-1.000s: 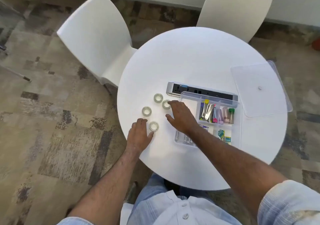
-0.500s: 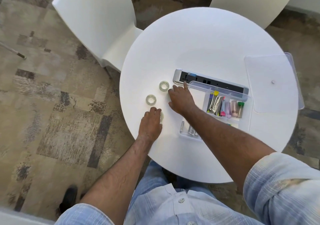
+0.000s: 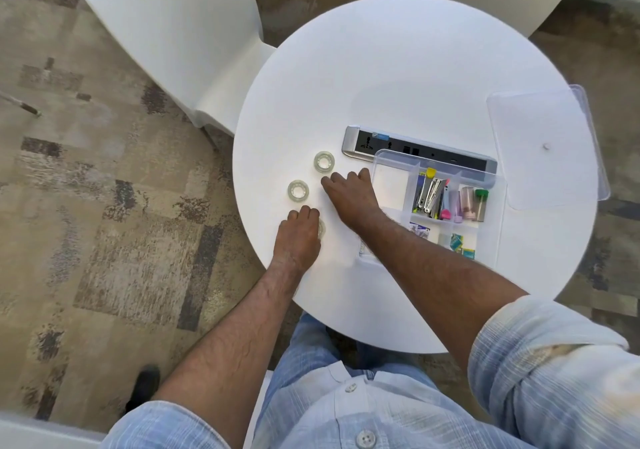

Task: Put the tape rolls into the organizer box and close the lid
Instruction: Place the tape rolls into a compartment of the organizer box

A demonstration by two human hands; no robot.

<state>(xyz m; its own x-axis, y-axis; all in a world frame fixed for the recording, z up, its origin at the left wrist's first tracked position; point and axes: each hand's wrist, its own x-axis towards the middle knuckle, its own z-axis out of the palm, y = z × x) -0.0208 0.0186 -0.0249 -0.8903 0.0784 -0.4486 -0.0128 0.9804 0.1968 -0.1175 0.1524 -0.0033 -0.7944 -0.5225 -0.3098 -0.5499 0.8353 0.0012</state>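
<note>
Nearest on the round white table [image 3: 415,78], the left hand [image 3: 298,237] lies palm-down with its fingers curled over a tape roll [image 3: 321,229], of which only a sliver of rim shows at the hand's right edge; whether the roll is actually gripped I cannot tell. Just beyond and to the right, the right hand [image 3: 349,194] is cupped knuckles-up on the tabletop beside the organizer box [image 3: 391,178]; whatever it covers is hidden, so I cannot say if it holds anything.

Two more tape rolls sit in the open on the left, a nearer roll [image 3: 298,191] and a farther roll [image 3: 324,161], close together and both outside the box. So three rolls are countable, with a possible fourth out of sight under the right hand.

The box is open, its near-left compartment looking empty, the others holding small stationery. Behind it lies one power strip [image 3: 360,142]. Farthest right, the single clear lid [image 3: 540,143] rests apart from the box, overhanging the table edge.

By my reading the task is barely begun: no roll is in the box, and the lid is not yet on.
</note>
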